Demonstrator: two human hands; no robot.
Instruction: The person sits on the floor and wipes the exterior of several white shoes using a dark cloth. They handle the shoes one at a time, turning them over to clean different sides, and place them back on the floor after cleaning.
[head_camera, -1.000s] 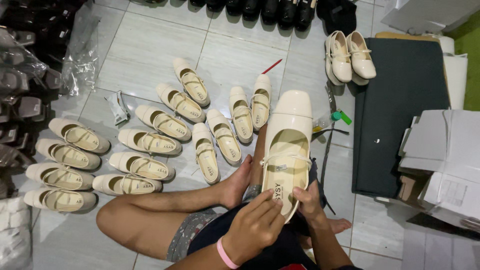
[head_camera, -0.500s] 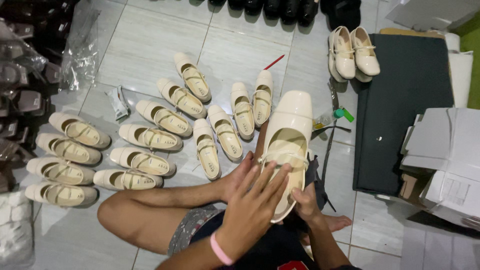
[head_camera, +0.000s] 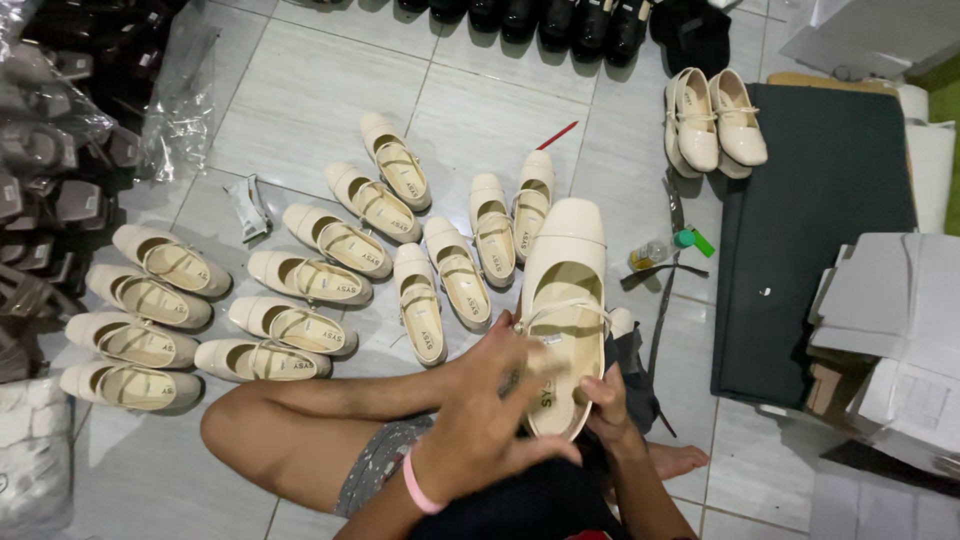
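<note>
The right hand (head_camera: 607, 400) is closed in a grip on the heel end of a cream shoe (head_camera: 563, 300), holding it from beneath with the toe pointing away from the body. The left hand (head_camera: 490, 410) lies over the near half of the shoe with fingers spread and blurred; it touches the insole, but I cannot tell whether it grips anything. A thin strap (head_camera: 560, 312) crosses the shoe's opening just beyond the left hand's fingertips. The shoe is up off the floor (head_camera: 300, 90), above the person's folded legs.

As a judgement, the step in hand looks like work on the insole or strap; the next move calls for a steady right hand and careful fingertip placement by the left.

Left of the shoe, rows of matching cream shoes (head_camera: 300, 280) lie on the floor. Right of it lie a small bottle (head_camera: 650, 254) with a green cap and a dark mat (head_camera: 820, 230); a finished pair (head_camera: 715, 125) sits at the mat's far corner. Grey cartons (head_camera: 890, 330) stack beyond the mat's right edge.
</note>
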